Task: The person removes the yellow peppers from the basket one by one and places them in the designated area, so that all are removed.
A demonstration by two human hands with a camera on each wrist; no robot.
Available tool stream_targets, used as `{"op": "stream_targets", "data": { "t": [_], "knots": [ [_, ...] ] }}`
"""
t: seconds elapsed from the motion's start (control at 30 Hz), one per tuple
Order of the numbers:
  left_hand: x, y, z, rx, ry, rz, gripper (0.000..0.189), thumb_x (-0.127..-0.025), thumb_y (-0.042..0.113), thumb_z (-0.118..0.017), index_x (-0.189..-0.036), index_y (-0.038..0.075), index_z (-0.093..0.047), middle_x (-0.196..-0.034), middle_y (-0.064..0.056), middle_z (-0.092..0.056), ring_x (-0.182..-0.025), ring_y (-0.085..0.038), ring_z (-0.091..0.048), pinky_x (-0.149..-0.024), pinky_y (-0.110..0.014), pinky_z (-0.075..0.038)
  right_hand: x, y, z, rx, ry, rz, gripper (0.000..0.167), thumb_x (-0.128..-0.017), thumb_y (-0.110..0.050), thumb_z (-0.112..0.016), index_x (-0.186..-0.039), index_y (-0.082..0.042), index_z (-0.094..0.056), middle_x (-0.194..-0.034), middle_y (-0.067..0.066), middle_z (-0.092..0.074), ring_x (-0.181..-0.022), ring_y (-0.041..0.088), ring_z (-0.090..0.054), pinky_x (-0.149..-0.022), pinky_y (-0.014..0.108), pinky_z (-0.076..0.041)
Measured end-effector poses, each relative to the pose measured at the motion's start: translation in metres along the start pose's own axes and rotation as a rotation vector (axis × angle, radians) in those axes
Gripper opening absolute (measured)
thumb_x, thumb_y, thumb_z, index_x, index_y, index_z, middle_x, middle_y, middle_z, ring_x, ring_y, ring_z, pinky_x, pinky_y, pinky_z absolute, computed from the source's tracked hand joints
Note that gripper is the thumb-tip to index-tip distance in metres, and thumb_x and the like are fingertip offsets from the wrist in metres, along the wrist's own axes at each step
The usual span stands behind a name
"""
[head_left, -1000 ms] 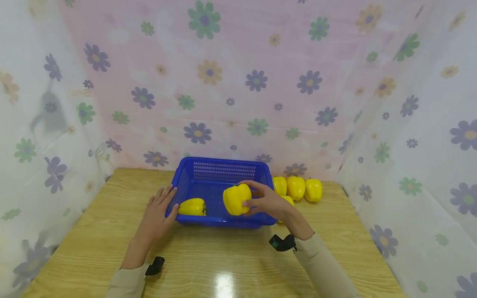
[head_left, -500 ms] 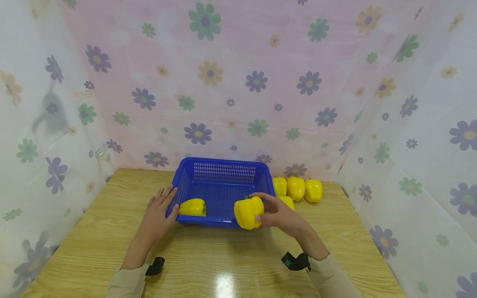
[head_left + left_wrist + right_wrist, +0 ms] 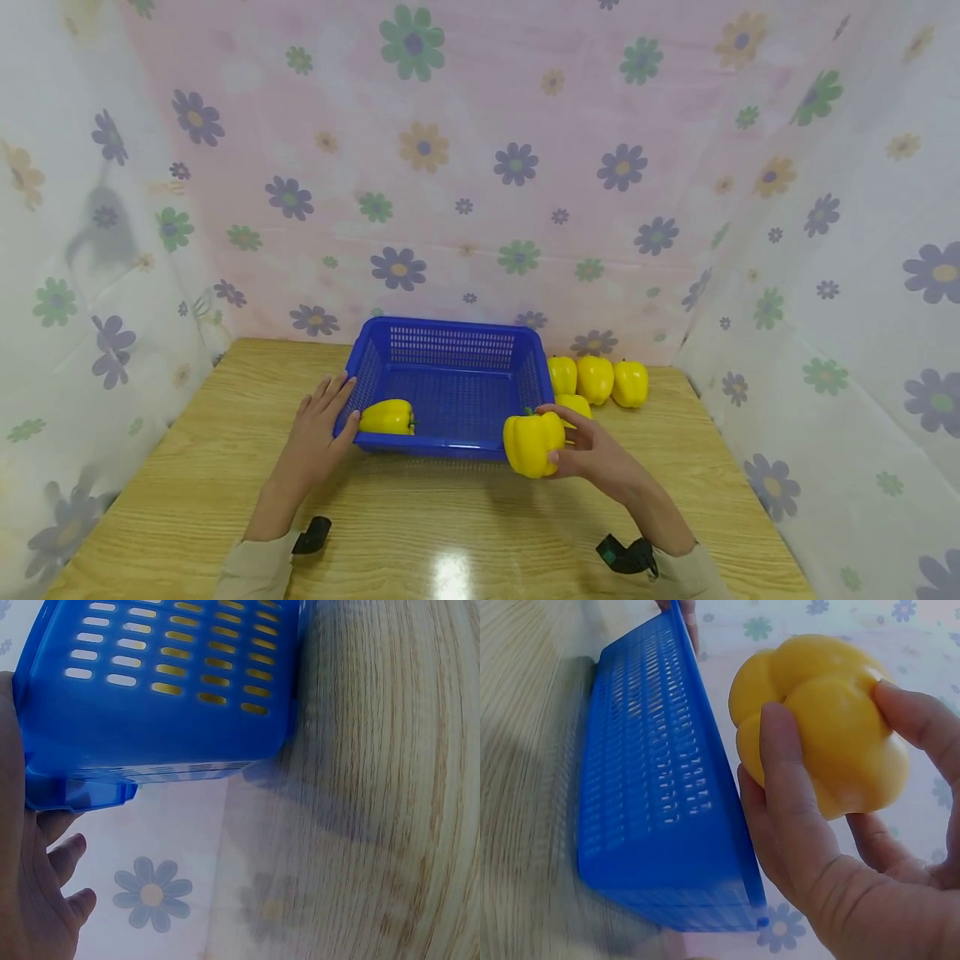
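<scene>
A yellow bell pepper [image 3: 532,444] with a green stem is held up by my right hand [image 3: 600,458], thumb and fingers around it, over the near right corner of the blue basket [image 3: 450,446]. The right wrist view shows the lobed underside of this bell pepper [image 3: 832,727] between the fingers, clear of the basket wall [image 3: 652,750]. On the left rim of the basket rests my left hand [image 3: 318,425], its fingers extended. Another yellow bell pepper [image 3: 387,417] lies on its side in the basket's near left corner.
To the right of the basket, several yellow bell peppers [image 3: 596,380] stand on the wooden table [image 3: 405,517], one partly hidden behind my right hand. A flower-print cloth [image 3: 465,208] hangs behind the table and along both sides.
My right hand has moved right and toward me with the bell pepper, from above the basket's inside to its near right corner. The left hand has stayed on the rim.
</scene>
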State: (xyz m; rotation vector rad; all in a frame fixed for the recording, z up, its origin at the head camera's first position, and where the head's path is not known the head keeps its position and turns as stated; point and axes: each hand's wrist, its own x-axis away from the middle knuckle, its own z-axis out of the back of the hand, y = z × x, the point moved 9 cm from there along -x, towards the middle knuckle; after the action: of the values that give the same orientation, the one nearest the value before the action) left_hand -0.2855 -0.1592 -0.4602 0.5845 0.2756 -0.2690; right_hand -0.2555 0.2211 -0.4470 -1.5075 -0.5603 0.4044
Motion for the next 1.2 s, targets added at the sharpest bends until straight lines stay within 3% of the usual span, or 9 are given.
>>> {"op": "stream_targets", "data": {
  "t": [0.43, 0.7, 0.9, 1.2],
  "knots": [
    [-0.001, -0.001, 0.000, 0.006, 0.004, -0.005, 0.057, -0.106, 0.030, -0.049, -0.156, 0.005, -0.039, -0.163, -0.020, -0.033, -0.153, -0.047, -0.019, -0.118, -0.073, -0.016, 0.029, 0.005, 0.017, -0.010, 0.018, -0.001, 0.062, -0.101, -0.005, -0.057, -0.157, -0.005, -0.029, -0.141, 0.009, -0.053, -0.119, 0.025, -0.063, -0.094, 0.051, -0.058],
    [0.000, -0.002, -0.001, 0.005, 0.000, 0.004, 0.057, -0.106, 0.028, -0.050, -0.157, 0.005, -0.039, -0.164, -0.019, -0.032, -0.153, -0.045, -0.018, -0.118, -0.072, -0.016, 0.043, 0.005, 0.031, 0.001, 0.037, 0.020, 0.056, -0.102, -0.003, -0.054, -0.153, -0.017, -0.038, -0.138, 0.008, -0.053, -0.118, 0.026, -0.064, -0.093, 0.051, -0.058],
    [0.000, -0.003, -0.002, 0.003, 0.001, 0.001, 0.057, -0.106, 0.029, -0.050, -0.157, 0.006, -0.039, -0.164, -0.018, -0.032, -0.153, -0.046, -0.019, -0.118, -0.072, -0.016, 0.055, 0.008, 0.055, 0.029, 0.105, 0.014, 0.058, -0.104, -0.005, -0.052, -0.157, -0.019, -0.034, -0.138, 0.003, -0.054, -0.115, 0.023, -0.066, -0.092, 0.045, -0.059],
    [0.000, -0.003, -0.002, 0.003, -0.002, -0.002, 0.057, -0.106, 0.030, -0.049, -0.157, 0.005, -0.038, -0.164, -0.019, -0.032, -0.153, -0.046, -0.018, -0.118, -0.072, -0.015, 0.065, 0.015, 0.088, 0.050, 0.212, -0.008, 0.055, -0.104, -0.007, -0.054, -0.151, -0.033, -0.042, -0.133, -0.004, -0.057, -0.113, 0.018, -0.067, -0.092, 0.041, -0.060]
  ]
}}
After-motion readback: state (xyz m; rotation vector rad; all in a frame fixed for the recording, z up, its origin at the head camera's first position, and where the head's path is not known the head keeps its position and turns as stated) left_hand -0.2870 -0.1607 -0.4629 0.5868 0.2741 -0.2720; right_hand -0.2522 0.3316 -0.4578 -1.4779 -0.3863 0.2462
